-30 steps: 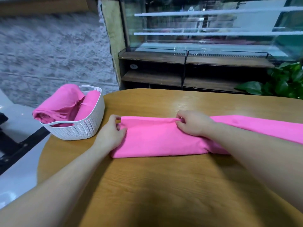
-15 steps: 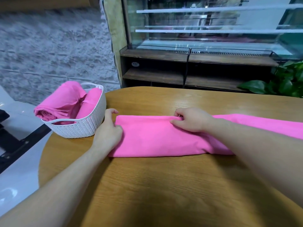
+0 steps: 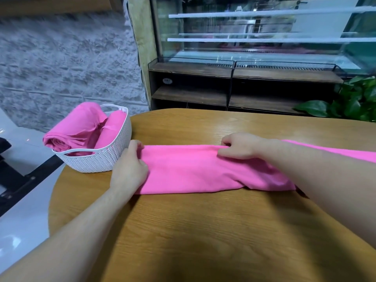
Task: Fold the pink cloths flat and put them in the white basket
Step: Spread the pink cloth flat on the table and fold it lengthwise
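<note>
A pink cloth [image 3: 195,169] lies folded into a long strip across the wooden table [image 3: 203,231], its right end running out of view. My left hand [image 3: 130,167] grips the strip's left end, fingers curled over the edge. My right hand [image 3: 240,147] pinches the far edge near the middle. A white woven basket [image 3: 105,159] stands at the table's left rim, touching distance from my left hand. Two folded pink cloths [image 3: 81,127] lie inside it, one sticking out over the rim.
The table's rounded left edge drops to a pale floor [image 3: 22,210]. Behind the table stand dark wooden shelves [image 3: 223,84] under a glass case, a rough grey wall [image 3: 61,68] at the left and a green plant [image 3: 350,100] at the far right.
Both hands and the cloth's left end have shifted slightly left, closer to the basket. The grips stay the same.
</note>
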Demonstrator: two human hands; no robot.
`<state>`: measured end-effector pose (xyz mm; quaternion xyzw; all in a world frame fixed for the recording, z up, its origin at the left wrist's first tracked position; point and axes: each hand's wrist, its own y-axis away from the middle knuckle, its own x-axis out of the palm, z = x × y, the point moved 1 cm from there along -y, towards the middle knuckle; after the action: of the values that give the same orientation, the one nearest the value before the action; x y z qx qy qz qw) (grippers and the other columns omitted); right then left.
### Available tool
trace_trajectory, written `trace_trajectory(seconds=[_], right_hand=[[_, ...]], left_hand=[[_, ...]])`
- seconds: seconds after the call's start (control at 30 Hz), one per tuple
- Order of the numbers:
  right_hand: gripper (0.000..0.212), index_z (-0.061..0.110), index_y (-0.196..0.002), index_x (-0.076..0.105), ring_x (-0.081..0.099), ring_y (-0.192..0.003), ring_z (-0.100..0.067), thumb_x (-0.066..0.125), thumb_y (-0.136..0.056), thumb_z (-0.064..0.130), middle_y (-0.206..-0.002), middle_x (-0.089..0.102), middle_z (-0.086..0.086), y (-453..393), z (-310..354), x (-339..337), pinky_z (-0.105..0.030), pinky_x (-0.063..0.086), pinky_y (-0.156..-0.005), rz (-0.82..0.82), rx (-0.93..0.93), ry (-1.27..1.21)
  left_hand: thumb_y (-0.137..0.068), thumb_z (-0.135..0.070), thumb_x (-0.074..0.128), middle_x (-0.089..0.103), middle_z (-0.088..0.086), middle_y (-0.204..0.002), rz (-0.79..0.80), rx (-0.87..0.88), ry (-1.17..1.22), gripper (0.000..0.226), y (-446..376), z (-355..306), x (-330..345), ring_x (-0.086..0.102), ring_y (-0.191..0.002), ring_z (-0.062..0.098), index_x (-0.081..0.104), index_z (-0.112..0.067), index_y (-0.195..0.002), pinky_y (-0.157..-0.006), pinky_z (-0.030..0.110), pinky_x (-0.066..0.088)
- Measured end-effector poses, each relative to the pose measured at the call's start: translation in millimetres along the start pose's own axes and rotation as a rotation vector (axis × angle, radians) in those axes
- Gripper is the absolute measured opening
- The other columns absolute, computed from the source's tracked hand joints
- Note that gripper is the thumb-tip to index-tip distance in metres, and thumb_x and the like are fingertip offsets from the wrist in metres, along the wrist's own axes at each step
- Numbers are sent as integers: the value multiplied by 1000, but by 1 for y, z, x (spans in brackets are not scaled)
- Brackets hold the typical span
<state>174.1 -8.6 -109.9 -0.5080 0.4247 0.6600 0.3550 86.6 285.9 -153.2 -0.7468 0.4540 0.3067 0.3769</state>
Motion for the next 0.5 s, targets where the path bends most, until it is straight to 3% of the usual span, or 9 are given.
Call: trace_trajectory(seconds=[0.1, 0.27, 0.37, 0.43, 0.5], right_hand=[[29, 16, -84, 59, 56, -82, -28, 50, -95, 41, -84, 63, -4, 0, -4, 2, -34, 47, -72, -26, -7, 34], [31, 12, -92, 62, 56, -84, -28, 49, -98, 39, -88, 64, -6, -2, -8, 4, -34, 44, -72, -42, 6, -2], [25, 12, -96, 62, 56, -85, -25, 53, -98, 36, -90, 64, -4, -3, -8, 6, -32, 43, -71, -57, -25, -71], [15, 19, -101, 61, 55, -85, -20, 60, -95, 33, -92, 62, 2, 0, -10, 6, -30, 42, -73, -122, -78, -172], [19, 22, -108, 64, 55, -86, -17, 65, -91, 32, -95, 61, 5, 5, -14, 7, -30, 45, -78, -250, -149, -214]], left_hand=[[-86, -1, 47, 57, 11, -100, -13, 77, -68, 27, 1, 3, 7, 59, -94, 35, 55, -19, -104, -85, 44, 46], [-89, -10, 53, 59, 6, -99, 4, 75, -47, 17, -4, 4, 5, 61, -93, 31, 64, -20, -98, -85, 42, 48], [-88, -21, 58, 54, 12, -121, 19, 98, -191, 22, 3, 1, 4, 56, -108, 35, 64, -17, -109, -93, 46, 48], [-85, -25, 58, 49, 17, -135, -64, 222, -281, 31, 13, -8, 4, 47, -124, 40, 63, -14, -113, -104, 50, 42], [-84, -27, 54, 48, 17, -141, -91, 377, -243, 34, 27, -25, 8, 40, -134, 38, 61, -13, -114, -112, 50, 35]])
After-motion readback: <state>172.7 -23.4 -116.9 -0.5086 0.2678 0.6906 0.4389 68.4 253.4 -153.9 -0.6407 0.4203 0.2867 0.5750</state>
